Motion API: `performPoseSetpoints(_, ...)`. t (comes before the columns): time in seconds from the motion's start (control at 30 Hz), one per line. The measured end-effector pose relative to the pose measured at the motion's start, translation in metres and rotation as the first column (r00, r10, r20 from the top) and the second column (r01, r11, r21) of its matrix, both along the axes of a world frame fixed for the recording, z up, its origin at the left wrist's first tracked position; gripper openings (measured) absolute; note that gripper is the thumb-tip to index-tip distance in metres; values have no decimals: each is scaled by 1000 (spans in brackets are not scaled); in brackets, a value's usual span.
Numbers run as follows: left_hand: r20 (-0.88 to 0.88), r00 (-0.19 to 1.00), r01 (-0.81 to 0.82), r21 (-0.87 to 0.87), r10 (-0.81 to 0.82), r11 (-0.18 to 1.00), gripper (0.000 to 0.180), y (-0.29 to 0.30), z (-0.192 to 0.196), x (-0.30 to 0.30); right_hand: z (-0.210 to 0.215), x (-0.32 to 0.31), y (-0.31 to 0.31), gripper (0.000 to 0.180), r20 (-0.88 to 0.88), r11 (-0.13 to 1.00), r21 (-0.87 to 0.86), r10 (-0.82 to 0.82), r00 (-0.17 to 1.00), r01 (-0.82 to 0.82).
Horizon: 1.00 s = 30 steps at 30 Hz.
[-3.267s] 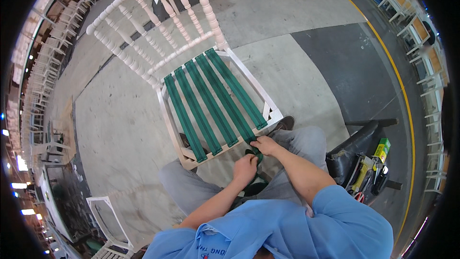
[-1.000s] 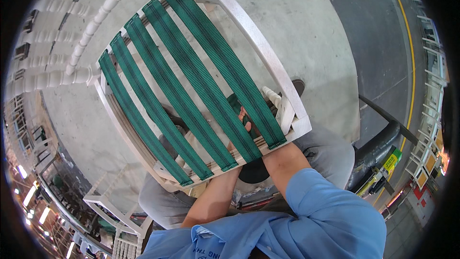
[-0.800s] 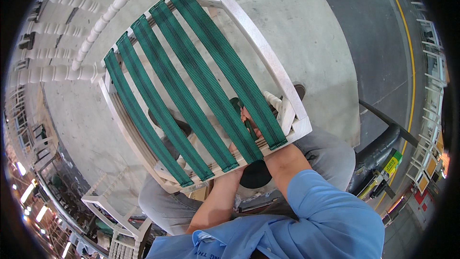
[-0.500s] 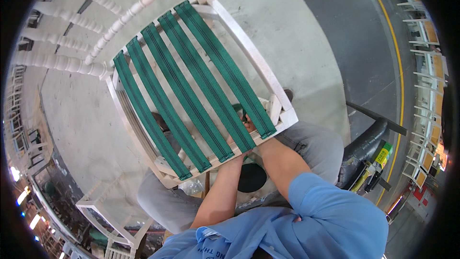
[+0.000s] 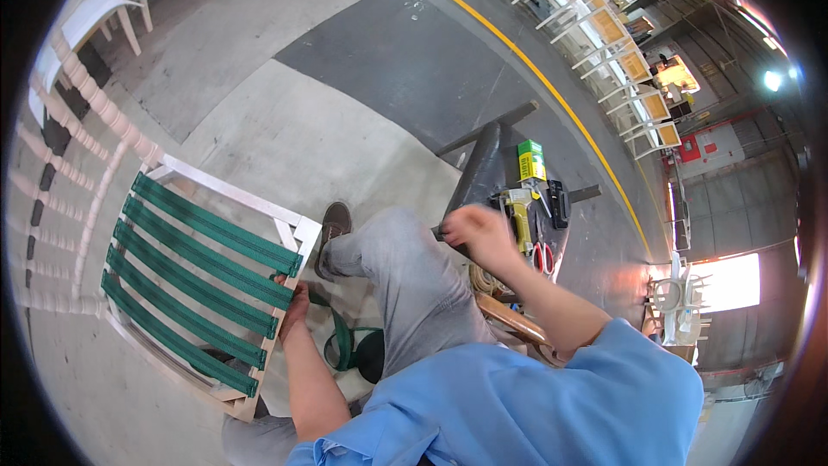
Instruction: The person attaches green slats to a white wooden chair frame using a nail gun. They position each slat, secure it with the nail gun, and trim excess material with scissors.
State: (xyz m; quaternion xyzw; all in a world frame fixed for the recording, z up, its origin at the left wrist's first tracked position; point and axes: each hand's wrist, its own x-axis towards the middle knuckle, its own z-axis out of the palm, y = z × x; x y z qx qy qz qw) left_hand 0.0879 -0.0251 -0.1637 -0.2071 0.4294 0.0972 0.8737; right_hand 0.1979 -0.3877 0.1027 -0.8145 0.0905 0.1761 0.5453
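Note:
A pale wooden chair frame (image 5: 246, 196) leans at the left, with several dark green webbing straps (image 5: 203, 261) stretched across its seat. My left hand (image 5: 296, 309) is closed around the front rail of the seat, its fingertips partly hidden behind the rail and straps. From beside that hand a loose green webbing strip (image 5: 343, 343) hangs in a loop near my knee. My right hand (image 5: 476, 231) is raised by the near end of a black padded bench (image 5: 479, 174). Its bent fingers are smeared by motion, so whether they hold anything is unclear.
On the bench lie a green-and-yellow box (image 5: 532, 161), a yellow-green tool (image 5: 519, 214), red-handled scissors (image 5: 543, 257) and a black object (image 5: 558, 204). A brown wooden piece (image 5: 517, 319) sits beside my thigh. Chairs (image 5: 604, 26) line the far right beyond a yellow floor line (image 5: 509, 45).
My view has swung right, so the chair now appears lower left. My right hand has left the seat's front rail and moved right to the bench; my left hand stays at the rail.

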Motion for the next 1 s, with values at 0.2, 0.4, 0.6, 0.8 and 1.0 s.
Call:
performPoseSetpoints(0.2,19,999,50,41,-51,998,9,-1,13,13,-15,36,-188,43,-37,438,-886,-393,919,152)
performPoseSetpoints(0.4,-88,986,-138,62,143,988,25,-5,23,8,-39,45,-189,41,-55,689,-689,-360,931,226)
performPoseSetpoints(0.6,-89,995,-38,-2,38,999,33,-5,24,5,35,37,-112,56,156,755,-653,59,986,58)
performPoseSetpoints(0.8,-49,995,-86,-23,85,996,33,1,35,7,89,15,53,50,7,926,-120,362,932,-359)
performPoseSetpoints(1.0,-50,987,-158,-87,154,984,35,3,55,5,48,-22,209,36,-281,747,-19,634,721,-664)
